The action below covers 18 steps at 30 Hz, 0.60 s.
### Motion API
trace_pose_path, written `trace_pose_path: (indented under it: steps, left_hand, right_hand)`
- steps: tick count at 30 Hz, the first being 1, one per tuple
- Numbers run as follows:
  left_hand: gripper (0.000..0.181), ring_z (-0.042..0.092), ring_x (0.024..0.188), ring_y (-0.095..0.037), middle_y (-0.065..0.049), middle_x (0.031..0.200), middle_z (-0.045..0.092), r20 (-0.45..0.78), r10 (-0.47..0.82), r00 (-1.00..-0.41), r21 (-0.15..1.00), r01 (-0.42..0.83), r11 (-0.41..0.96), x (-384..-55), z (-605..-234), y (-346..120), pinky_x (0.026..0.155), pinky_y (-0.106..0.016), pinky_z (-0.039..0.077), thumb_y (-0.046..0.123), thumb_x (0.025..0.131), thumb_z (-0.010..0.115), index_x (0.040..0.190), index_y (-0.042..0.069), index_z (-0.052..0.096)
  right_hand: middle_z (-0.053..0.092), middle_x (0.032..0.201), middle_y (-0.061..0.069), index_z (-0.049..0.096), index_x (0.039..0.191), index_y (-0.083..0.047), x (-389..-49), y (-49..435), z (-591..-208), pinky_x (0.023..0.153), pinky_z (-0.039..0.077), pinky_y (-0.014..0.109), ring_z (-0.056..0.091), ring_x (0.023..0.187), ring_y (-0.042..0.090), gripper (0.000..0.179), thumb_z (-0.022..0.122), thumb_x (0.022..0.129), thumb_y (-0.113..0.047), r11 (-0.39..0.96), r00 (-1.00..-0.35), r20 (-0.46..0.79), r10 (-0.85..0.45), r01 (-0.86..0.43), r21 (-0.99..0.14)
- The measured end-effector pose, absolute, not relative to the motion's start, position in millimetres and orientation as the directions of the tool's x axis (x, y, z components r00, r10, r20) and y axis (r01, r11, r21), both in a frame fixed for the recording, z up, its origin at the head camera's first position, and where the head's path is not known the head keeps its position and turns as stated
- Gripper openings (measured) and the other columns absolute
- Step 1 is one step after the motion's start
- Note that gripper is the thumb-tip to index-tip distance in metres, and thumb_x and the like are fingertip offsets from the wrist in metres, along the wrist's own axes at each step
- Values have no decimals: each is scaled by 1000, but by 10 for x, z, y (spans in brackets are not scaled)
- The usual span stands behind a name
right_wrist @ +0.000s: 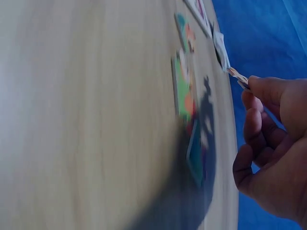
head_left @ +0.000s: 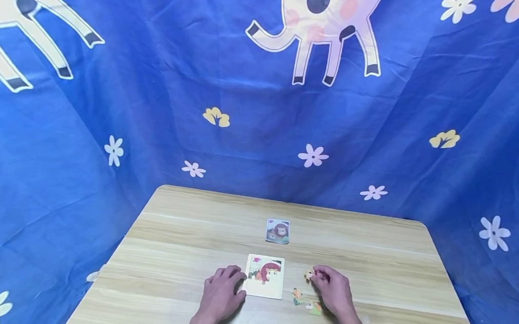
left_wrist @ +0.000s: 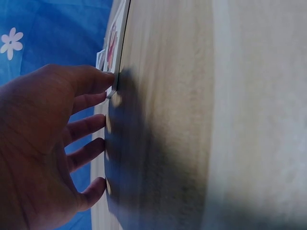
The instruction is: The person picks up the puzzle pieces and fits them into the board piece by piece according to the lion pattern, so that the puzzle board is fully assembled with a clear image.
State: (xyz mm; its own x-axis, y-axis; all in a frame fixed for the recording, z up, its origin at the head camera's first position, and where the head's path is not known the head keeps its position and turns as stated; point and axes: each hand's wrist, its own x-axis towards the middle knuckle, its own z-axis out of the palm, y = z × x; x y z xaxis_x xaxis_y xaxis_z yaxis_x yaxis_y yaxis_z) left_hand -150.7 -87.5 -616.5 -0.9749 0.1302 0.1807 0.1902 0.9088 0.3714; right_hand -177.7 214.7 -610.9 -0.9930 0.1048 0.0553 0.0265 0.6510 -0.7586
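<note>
Your left hand (head_left: 222, 292) is resting flat on the wooden table (head_left: 179, 227), fingers relaxed and spread, fingertips (left_wrist: 98, 122) touching the left edge of the puzzle board (head_left: 265, 277) and steadying it without gripping. The board is lying just right of that hand, between your two hands, its long axis running away from you; a lion picture is partly filling it. Beyond it, toward the far edge, one small reference card (head_left: 277, 231) is lying flat. Moving right, your right hand (head_left: 333, 290) is pinching one puzzle piece (head_left: 309, 274) between thumb and fingertips, holding it just above the tabletop, near the board's right edge. That hand is the nearer one to the loose pieces (head_left: 305, 301), roughly three of them, lying just beside its wrist. One board, one card, one held piece.
</note>
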Motion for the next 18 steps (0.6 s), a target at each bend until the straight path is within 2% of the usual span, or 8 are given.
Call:
trace_pose_path:
  steps: [12,18]
  left_hand:
    - [33,56,112,-26,2,123,62,177,129,-976,374,188,908,-1503,-6178,-864,87,-57,46,30,77,71,109,24,69]
    - [33,55,112,-26,2,123,62,187,127,-974,372,190,909,-1515,-6178,-875,87,-56,46,30,77,71,109,24,69]
  right_hand:
    - [67,81,-10,73,103,-19,-1829,1730,-6099,63,46,18,53,67,1,19,73,83,-19,651,-997,70,18,-41,-758]
    - [64,78,-13,73,100,-21,-1854,1624,-6110,60,44,17,52,64,-1,18,73,82,-18,633,-998,66,-2,-52,-772]
